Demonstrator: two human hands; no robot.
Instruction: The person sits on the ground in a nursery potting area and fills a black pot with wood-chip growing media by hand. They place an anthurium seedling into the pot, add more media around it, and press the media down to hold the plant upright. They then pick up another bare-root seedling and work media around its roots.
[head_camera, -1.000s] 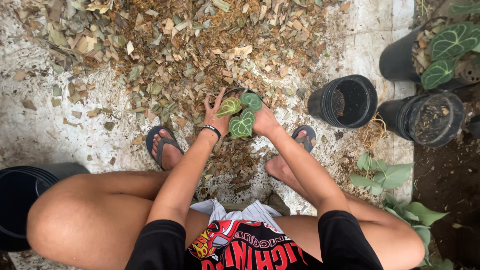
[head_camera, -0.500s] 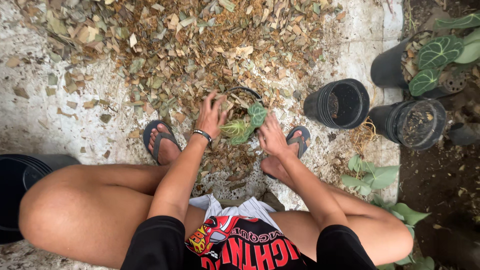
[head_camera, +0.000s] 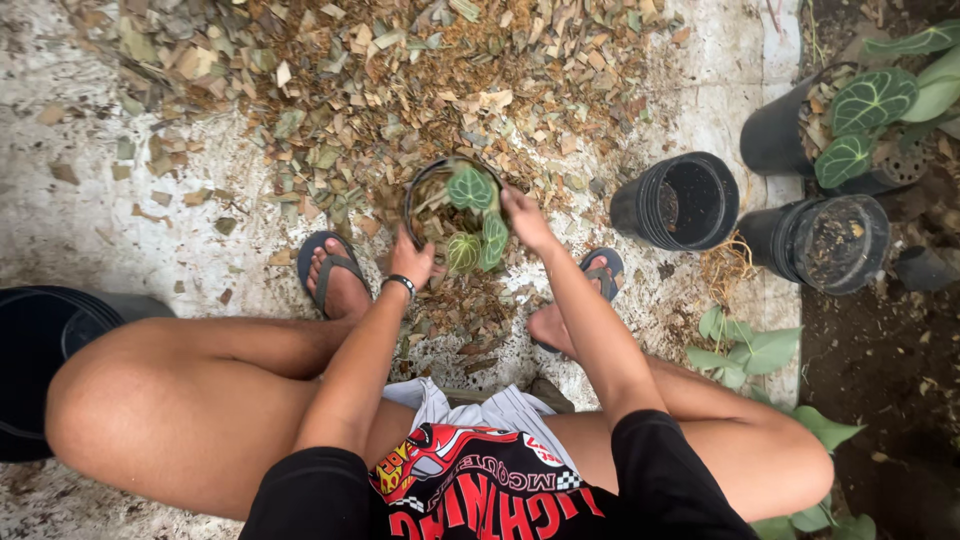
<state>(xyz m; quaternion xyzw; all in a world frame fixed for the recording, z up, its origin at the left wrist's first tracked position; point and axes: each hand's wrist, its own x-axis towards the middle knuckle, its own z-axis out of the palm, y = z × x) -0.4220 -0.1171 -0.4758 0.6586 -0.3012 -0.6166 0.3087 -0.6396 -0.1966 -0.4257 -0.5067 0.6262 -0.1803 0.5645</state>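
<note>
A small black pot (head_camera: 418, 188) stands on the ground between my feet, filled with bark chips. In it grows a little plant (head_camera: 472, 218) with dark green, pale-veined leaves. My left hand (head_camera: 410, 262) rests against the pot's near rim, a dark band on its wrist. On the pot's right side, my right hand (head_camera: 524, 216) touches the chips beside the plant's leaves. Whether the fingers pinch any chips is hidden.
A heap of bark chips and dry leaves (head_camera: 340, 90) covers the concrete ahead. An empty black pot (head_camera: 678, 200) lies tilted at right, beside a soil-filled pot (head_camera: 832, 242) and a potted veined-leaf plant (head_camera: 862, 118). A black tub (head_camera: 40, 350) sits at left; loose green leaves (head_camera: 750, 350) lie at right.
The pot with the plant now stands upright and farther forward. My left hand has dropped to its near rim, and my right hand has moved up to the right side.
</note>
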